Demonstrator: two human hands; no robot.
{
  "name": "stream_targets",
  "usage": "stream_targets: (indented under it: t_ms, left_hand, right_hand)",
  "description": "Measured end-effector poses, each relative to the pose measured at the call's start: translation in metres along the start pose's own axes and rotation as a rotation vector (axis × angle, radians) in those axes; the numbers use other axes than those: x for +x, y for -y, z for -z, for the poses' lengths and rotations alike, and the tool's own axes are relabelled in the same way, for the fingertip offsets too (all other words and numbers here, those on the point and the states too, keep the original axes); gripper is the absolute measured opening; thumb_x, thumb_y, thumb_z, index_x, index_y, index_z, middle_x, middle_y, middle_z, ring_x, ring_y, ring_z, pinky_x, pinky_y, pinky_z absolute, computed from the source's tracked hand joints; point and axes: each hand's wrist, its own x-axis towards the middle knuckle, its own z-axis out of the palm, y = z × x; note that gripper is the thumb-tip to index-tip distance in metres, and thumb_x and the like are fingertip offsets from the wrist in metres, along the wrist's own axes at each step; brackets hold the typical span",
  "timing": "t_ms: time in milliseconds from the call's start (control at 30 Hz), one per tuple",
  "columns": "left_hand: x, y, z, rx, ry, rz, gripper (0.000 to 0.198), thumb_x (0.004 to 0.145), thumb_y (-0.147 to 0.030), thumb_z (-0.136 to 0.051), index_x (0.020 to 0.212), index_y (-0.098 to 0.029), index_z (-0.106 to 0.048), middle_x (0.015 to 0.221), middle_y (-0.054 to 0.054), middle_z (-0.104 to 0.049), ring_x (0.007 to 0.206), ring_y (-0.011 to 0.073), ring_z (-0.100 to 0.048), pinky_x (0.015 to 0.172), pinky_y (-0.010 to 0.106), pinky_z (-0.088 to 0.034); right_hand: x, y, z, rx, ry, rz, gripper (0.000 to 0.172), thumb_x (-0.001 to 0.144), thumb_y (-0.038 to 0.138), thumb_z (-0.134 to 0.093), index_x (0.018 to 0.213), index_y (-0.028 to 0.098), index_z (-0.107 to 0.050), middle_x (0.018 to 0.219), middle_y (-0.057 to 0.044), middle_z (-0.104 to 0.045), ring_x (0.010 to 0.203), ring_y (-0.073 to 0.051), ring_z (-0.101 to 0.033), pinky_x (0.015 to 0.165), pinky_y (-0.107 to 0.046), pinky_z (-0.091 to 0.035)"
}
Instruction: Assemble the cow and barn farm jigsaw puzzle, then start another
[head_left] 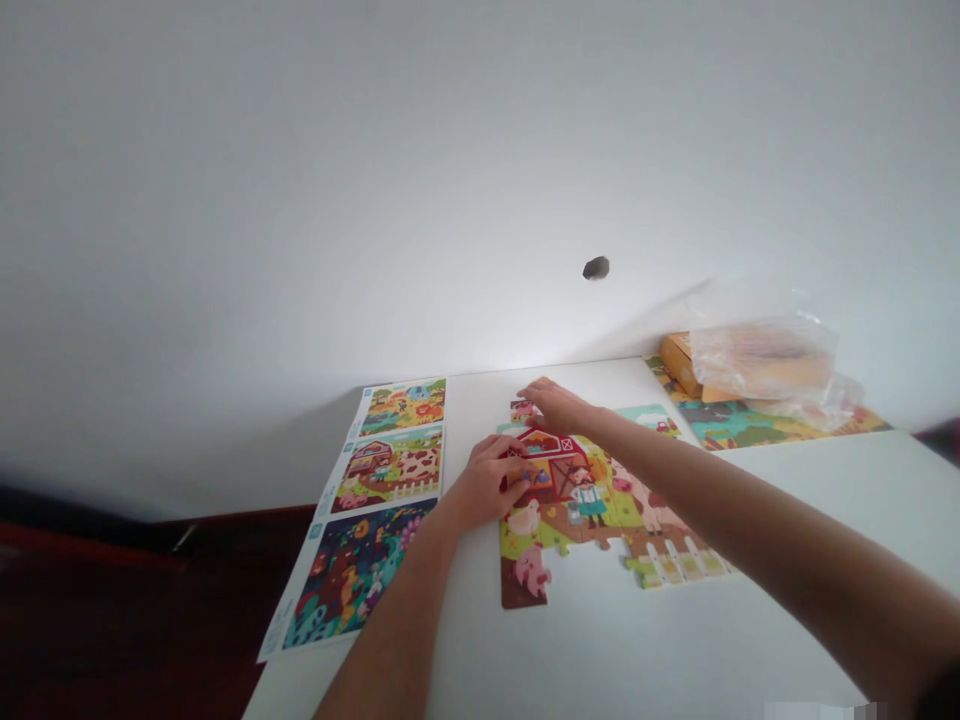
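A mostly joined farm jigsaw puzzle [592,500] lies on the white table, with a red barn, a farmer and animals, and a gap along its near edge. My left hand [487,485] rests on its left side over the barn, fingers apart and holding nothing. Beyond the far edge of the puzzle, my right hand [559,408] has its fingers and thumb around a small puzzle piece [521,410] with pink on it. My right forearm crosses above the right part of the puzzle and hides some of it.
On the left lies a sheet [386,470] with three printed pictures. At the back right, an orange box [681,362] and a clear plastic bag [765,355] sit on a colourful picture board [750,425]. A white wall [480,200] with a hole [596,268] stands behind the table.
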Motion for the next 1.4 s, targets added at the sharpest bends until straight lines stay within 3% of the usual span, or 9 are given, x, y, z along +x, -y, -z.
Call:
stream_targets:
  t_ms: [233,400,533,600,700,833,967,1133,1400]
  left_hand:
    - [-0.004,0.000,0.001,0.005,0.003,-0.003,0.032,0.077,-0.016,-0.071,0.106,-0.028,-0.073,0.122,0.005,-0.061,0.118,0.0250,-0.054,0.113,0.046,-0.038]
    - [-0.004,0.000,0.001,0.012,0.007,-0.006,0.033,0.077,-0.016,-0.070,0.107,-0.030,-0.073,0.122,0.004,-0.060,0.118,0.0252,-0.054,0.113,0.047,-0.038]
    - [-0.003,0.000,0.002,0.022,0.037,0.015,0.032,0.079,-0.021,-0.072,0.110,-0.030,-0.073,0.123,0.005,-0.059,0.119,0.0261,-0.053,0.112,0.048,-0.038]
    - [-0.003,-0.001,0.003,0.028,0.052,0.018,0.032,0.080,-0.025,-0.073,0.112,-0.029,-0.072,0.124,0.006,-0.059,0.120,0.0271,-0.052,0.111,0.048,-0.039]
    - [-0.002,-0.002,0.004,0.014,0.057,0.013,0.028,0.082,-0.028,-0.073,0.110,-0.028,-0.072,0.122,0.006,-0.059,0.120,0.0265,-0.051,0.111,0.046,-0.040]
    - [0.000,-0.004,0.005,-0.003,0.057,0.002,0.030,0.083,-0.022,-0.072,0.112,-0.029,-0.072,0.121,0.005,-0.059,0.118,0.0243,-0.053,0.111,0.044,-0.039]
    - [0.000,-0.005,0.006,-0.004,0.068,0.010,0.029,0.084,-0.022,-0.071,0.112,-0.029,-0.073,0.122,0.006,-0.059,0.119,0.0248,-0.052,0.111,0.044,-0.039]
    - [-0.001,-0.005,0.008,-0.007,0.080,0.009,0.033,0.084,-0.021,-0.071,0.116,-0.030,-0.071,0.124,0.005,-0.059,0.121,0.0247,-0.052,0.111,0.043,-0.039]
    - [0.000,-0.003,0.007,-0.012,0.068,0.007,0.034,0.081,-0.019,-0.073,0.114,-0.029,-0.072,0.124,0.006,-0.059,0.121,0.0253,-0.052,0.111,0.043,-0.039]
  right_hand:
    - [0.035,0.001,0.002,-0.046,0.110,-0.099,0.039,0.078,0.032,-0.079,0.110,0.012,-0.068,0.120,-0.020,-0.063,0.117,-0.034,-0.057,0.097,-0.042,-0.045]
    - [0.035,0.015,0.016,-0.001,0.052,-0.144,0.030,0.080,0.028,-0.076,0.102,0.012,-0.065,0.121,-0.021,-0.064,0.116,-0.035,-0.056,0.089,-0.041,-0.046]
    - [0.000,0.030,0.029,0.107,-0.061,-0.146,0.020,0.096,0.027,-0.057,0.111,0.015,-0.059,0.108,-0.012,-0.070,0.096,-0.021,-0.064,0.080,-0.030,-0.046]
    - [-0.038,0.040,0.027,0.188,-0.076,-0.113,0.015,0.096,0.028,-0.057,0.106,0.017,-0.060,0.097,-0.005,-0.072,0.085,-0.015,-0.065,0.075,-0.025,-0.046]
    - [-0.104,0.054,0.010,0.574,0.006,0.000,0.010,0.095,0.028,-0.058,0.097,0.019,-0.064,0.085,-0.001,-0.072,0.074,-0.014,-0.063,0.067,-0.024,-0.047]
    - [-0.155,0.064,-0.019,0.499,-0.125,0.119,0.011,0.093,0.029,-0.062,0.096,0.021,-0.068,0.091,-0.004,-0.069,0.093,-0.020,-0.059,0.086,-0.034,-0.046]
    - [-0.157,0.062,-0.021,0.367,-0.203,0.192,0.014,0.092,0.032,-0.062,0.097,0.020,-0.068,0.101,-0.008,-0.063,0.101,-0.023,-0.052,0.091,-0.039,-0.043]
    - [-0.160,0.054,-0.006,0.337,-0.039,0.301,0.048,0.074,0.041,-0.078,0.115,0.021,-0.065,0.109,-0.008,-0.059,0.104,-0.026,-0.051,0.095,-0.044,-0.041]
    - [-0.169,0.060,-0.007,0.302,0.050,0.305,0.037,0.082,0.042,-0.071,0.113,0.022,-0.066,0.109,-0.008,-0.060,0.107,-0.026,-0.052,0.098,-0.044,-0.038]
